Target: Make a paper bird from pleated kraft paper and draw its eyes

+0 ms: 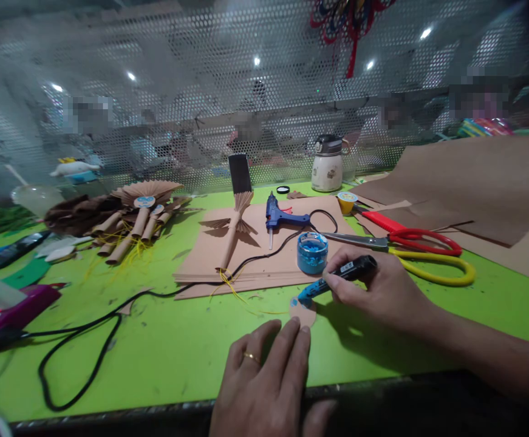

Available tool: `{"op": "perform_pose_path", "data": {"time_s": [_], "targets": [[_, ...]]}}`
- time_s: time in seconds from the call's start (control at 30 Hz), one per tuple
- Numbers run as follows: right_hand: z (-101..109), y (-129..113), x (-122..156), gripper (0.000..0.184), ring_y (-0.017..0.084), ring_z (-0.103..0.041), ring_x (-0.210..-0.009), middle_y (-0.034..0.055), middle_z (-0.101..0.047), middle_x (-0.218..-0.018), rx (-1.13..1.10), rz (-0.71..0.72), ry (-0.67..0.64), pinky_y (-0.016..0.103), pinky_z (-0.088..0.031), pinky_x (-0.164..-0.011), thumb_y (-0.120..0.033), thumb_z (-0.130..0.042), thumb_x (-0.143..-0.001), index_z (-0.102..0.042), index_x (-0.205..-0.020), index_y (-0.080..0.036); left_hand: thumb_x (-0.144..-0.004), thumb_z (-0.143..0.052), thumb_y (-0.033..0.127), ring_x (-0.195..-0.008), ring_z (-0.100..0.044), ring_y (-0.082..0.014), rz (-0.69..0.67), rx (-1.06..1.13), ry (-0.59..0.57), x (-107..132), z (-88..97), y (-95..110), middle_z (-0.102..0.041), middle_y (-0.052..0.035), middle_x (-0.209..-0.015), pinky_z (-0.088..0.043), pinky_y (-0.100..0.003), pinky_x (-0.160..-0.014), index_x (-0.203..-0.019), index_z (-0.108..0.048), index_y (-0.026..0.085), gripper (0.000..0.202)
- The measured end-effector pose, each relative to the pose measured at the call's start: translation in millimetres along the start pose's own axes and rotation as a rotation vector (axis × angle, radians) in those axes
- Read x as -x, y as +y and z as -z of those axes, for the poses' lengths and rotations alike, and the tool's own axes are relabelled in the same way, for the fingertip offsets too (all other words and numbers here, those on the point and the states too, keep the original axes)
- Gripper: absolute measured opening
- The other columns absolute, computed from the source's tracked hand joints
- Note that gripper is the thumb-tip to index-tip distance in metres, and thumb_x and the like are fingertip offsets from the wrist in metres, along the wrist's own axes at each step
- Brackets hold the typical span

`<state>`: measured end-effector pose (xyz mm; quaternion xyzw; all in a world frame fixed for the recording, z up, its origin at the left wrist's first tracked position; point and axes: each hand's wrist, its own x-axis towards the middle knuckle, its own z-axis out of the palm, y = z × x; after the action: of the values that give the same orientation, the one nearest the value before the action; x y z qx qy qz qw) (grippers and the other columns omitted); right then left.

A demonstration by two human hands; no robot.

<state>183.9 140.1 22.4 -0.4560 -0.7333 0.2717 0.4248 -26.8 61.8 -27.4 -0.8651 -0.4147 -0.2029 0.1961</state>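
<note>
My right hand [373,285] grips a black marker [348,271] whose lower end is coated in blue paint. Its tip touches a small round piece of brown paper [301,312] near the table's front edge, where blue marks show along the upper part. With fingers stretched out, my left hand [268,376] presses its fingertips on the lower edge of that disc. Just behind the marker stands an open jar of blue paint [312,254], smeared around the rim. Beyond it, a blue glue gun [286,215] rests on stacked brown paper [191,270] beside a pleated paper figure [234,233].
Large scissors [432,258] with red and yellow handles lie right of the jar. Several paper figures [141,221] are piled at left. A black cord [155,293] crosses the green table [164,358]. A flask [327,167] stands before the perforated screen [200,121]; brown sheets [474,176] spread right.
</note>
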Motion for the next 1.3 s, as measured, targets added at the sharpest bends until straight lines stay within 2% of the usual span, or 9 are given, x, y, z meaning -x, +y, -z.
{"op": "perform_pose_path", "data": {"time_s": [0.23, 0.57, 0.7, 0.9, 1.17, 1.3], "targets": [[-1.3, 1.4, -0.6, 0.008, 0.015, -0.056, -0.058, 0.0008, -0.061, -0.064, 0.031, 0.024, -0.051, 0.025, -0.043, -0.051, -0.022, -0.059, -0.079, -0.060, -0.072, -0.019, -0.085, -0.056, 0.050, -0.111, -0.053, -0.0258, -0.002, 0.000, -0.003, 1.1, 0.2, 0.0, -0.059, -0.0017, -0.133, -0.039, -0.039, -0.089, -0.132, -0.054, 0.017, 0.057], [0.2, 0.3, 1.5, 0.007, 0.013, -0.053, -0.056, -0.0014, -0.058, -0.061, -0.009, 0.007, -0.053, 0.025, -0.042, -0.052, -0.020, -0.059, -0.078, -0.059, -0.071, -0.019, -0.085, -0.056, 0.051, -0.111, -0.052, -0.0251, -0.002, -0.002, -0.011, 0.5, -0.3, -0.1, -0.057, 0.0000, -0.136, -0.037, -0.038, -0.090, -0.134, -0.053, 0.018, 0.059], [0.5, -2.2, 1.3, 0.009, 0.013, -0.051, -0.053, -0.0021, -0.057, -0.058, -0.031, -0.019, -0.013, 0.025, -0.041, -0.051, -0.021, -0.058, -0.079, -0.060, -0.071, -0.019, -0.085, -0.056, 0.051, -0.111, -0.051, -0.0257, -0.004, -0.005, -0.010, 0.0, -0.6, -0.1, -0.058, -0.0001, -0.134, -0.037, -0.038, -0.089, -0.134, -0.053, 0.018, 0.058], [-1.0, -1.3, -0.1, 0.007, 0.014, -0.055, -0.058, -0.0002, -0.060, -0.063, -0.006, 0.025, -0.038, 0.025, -0.044, -0.053, -0.021, -0.058, -0.080, -0.060, -0.073, -0.019, -0.085, -0.056, 0.051, -0.111, -0.052, -0.0258, -0.001, -0.005, -0.008, 0.5, -1.1, 0.7, -0.058, -0.0009, -0.135, -0.038, -0.039, -0.089, -0.133, -0.053, 0.018, 0.059], [-0.5, -1.1, 1.1, 0.006, 0.015, -0.057, -0.057, 0.0007, -0.062, -0.065, 0.032, 0.048, -0.047, 0.025, -0.044, -0.050, -0.019, -0.060, -0.077, -0.060, -0.072, -0.019, -0.085, -0.057, 0.047, -0.111, -0.052, -0.0264, 0.028, 0.049, 0.002, -1.0, -0.4, 4.4, -0.058, -0.0023, -0.134, -0.038, -0.040, -0.089, -0.132, -0.054, 0.017, 0.056], [0.0, -2.3, 2.2, 0.007, 0.014, -0.055, -0.056, -0.0004, -0.061, -0.062, 0.022, 0.031, -0.056, 0.024, -0.043, -0.050, -0.018, -0.059, -0.077, -0.059, -0.070, -0.019, -0.085, -0.058, 0.045, -0.111, -0.052, -0.0271, 0.097, 0.090, 0.035, -2.2, -0.7, 8.6, -0.060, -0.0036, -0.131, -0.038, -0.041, -0.090, -0.130, -0.055, 0.017, 0.053]]}}
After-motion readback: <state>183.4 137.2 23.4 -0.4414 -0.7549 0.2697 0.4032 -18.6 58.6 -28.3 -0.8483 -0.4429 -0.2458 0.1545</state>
